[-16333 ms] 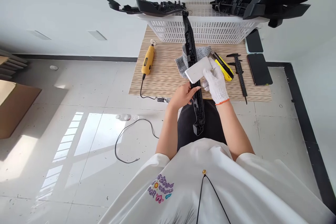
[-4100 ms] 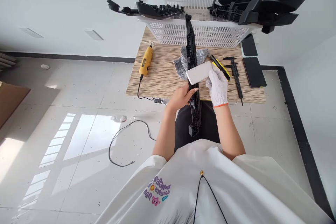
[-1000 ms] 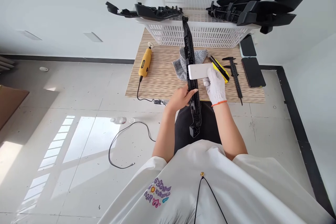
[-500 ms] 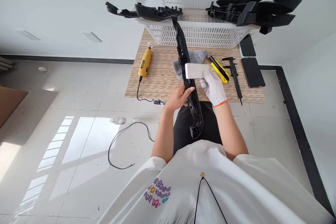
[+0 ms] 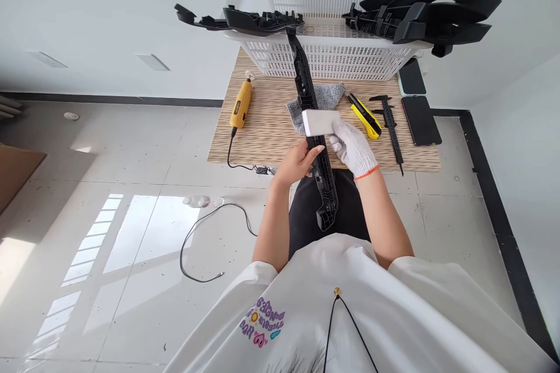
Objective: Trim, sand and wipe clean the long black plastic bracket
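Note:
My bare left hand [image 5: 298,163] is closed around the middle of a long black plastic part [image 5: 324,180], which slants from the basket's edge down over my lap. Its fingertips are partly hidden under the part. In my gloved right hand [image 5: 352,147] is a white rectangular block [image 5: 321,123], pinched at its right end. The block's left end lies over the black part, just above my left hand; whether they touch is unclear. Beneath the part, a grey cloth [image 5: 329,95] rests on the table.
On the wooden table [image 5: 273,122] are a yellow rotary tool [image 5: 241,105], a yellow cutter [image 5: 366,118], a black caliper [image 5: 392,131] and two phone-like slabs [image 5: 421,120]. Behind, a white basket [image 5: 324,58] bears more black parts [image 5: 437,20]. A cable [image 5: 182,250] lies on the floor.
My right hand has moved slightly left and down with the white block, which now reaches further across the black part. My left hand has stayed in place.

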### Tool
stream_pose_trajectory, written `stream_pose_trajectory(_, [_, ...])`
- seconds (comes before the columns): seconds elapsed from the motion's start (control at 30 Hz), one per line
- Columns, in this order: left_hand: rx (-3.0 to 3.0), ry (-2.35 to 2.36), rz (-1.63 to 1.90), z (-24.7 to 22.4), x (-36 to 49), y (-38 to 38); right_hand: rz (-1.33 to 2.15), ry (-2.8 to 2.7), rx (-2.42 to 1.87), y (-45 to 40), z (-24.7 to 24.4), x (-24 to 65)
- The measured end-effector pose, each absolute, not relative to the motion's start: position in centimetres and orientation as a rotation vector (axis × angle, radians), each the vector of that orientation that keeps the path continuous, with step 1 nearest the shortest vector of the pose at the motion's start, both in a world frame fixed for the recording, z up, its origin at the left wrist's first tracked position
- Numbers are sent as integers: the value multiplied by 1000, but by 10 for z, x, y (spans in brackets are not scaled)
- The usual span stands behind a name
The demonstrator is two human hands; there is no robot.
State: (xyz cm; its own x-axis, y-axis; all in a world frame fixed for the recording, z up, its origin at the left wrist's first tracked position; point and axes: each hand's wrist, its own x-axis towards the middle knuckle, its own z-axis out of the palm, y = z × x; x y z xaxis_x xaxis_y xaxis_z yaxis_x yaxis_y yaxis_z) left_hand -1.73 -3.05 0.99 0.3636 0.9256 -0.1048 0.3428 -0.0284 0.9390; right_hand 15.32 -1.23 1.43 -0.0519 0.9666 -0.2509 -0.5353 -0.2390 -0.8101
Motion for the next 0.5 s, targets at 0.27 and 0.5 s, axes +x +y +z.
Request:
stream_pose_trajectory(0.27, [1620, 1170, 691, 6, -18, -30, 1550, -650, -915, -12, 13, 153])
stream_pose_trajectory(0.5, [1626, 1205, 652, 8, -16, -30, 1590, -720, -891, -12, 13, 152])
